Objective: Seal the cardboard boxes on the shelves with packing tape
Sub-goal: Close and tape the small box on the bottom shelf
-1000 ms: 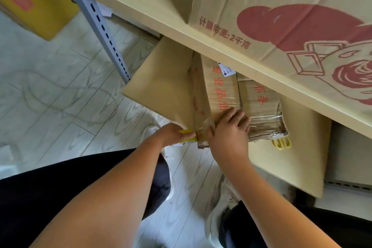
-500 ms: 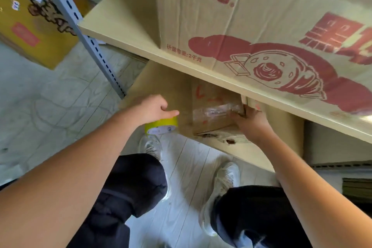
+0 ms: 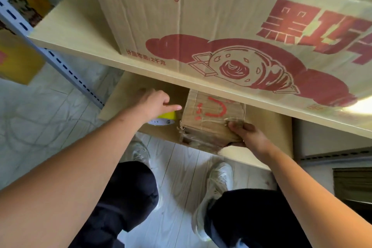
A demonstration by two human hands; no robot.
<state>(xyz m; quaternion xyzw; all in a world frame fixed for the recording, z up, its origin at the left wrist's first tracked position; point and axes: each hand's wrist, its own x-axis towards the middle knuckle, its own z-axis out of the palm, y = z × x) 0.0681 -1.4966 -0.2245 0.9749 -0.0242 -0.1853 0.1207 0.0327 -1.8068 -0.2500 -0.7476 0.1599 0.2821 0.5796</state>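
Gripping the small cardboard box (image 3: 213,119) at its near right corner with the right hand (image 3: 246,135), box sitting on the lower shelf (image 3: 267,127), left hand (image 3: 155,103) grasping the yellow tape roll (image 3: 165,119) just beside it, large printed box (image 3: 231,26) on the upper shelf (image 3: 70,32).

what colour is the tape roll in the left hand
Yellow, with a white core face; the tape roll shows in the head view.

— What's that small brown corrugated cardboard box (image 3: 213,119) like?
— Matt, rough, frayed at the corner, with glossy clear tape across it.
— And the shelves?
— The pale wood-grain shelf board (image 3: 84,40) looks smooth; the grey perforated upright (image 3: 60,64) looks like painted metal.
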